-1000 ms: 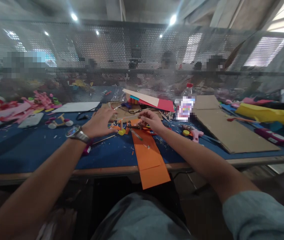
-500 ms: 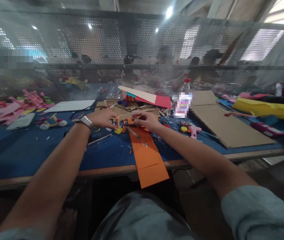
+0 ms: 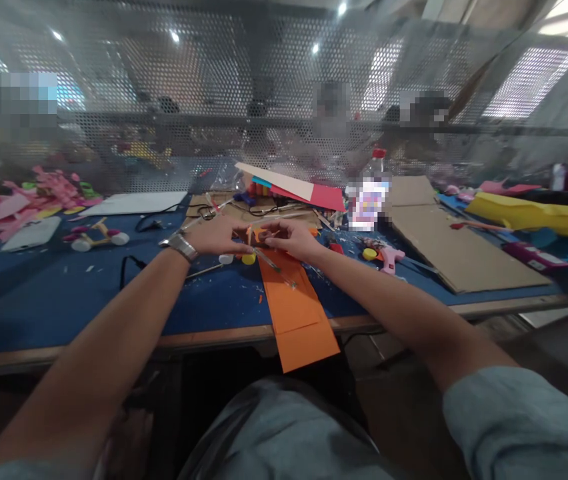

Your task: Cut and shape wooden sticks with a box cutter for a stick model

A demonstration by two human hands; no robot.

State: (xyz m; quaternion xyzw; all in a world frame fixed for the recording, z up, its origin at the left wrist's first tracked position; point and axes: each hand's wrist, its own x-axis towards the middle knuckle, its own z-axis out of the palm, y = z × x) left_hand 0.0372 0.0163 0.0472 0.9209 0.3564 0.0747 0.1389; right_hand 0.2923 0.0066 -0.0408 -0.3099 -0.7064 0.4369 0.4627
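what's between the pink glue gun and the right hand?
Head view: a yellow cap and a small red bit lie on the blue mat between glue gun and right hand.

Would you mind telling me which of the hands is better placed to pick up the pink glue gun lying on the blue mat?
Probably the right hand. The pink glue gun lies on the blue mat to its right, beyond no other hand, while the left hand would have to cross over the orange paper strip.

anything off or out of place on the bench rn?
One thing: the orange paper strip lies askew and overhangs the table's front edge, unsupported. Small scraps litter the blue mat around both hands, left hand and right hand, which pinch a small orange piece.
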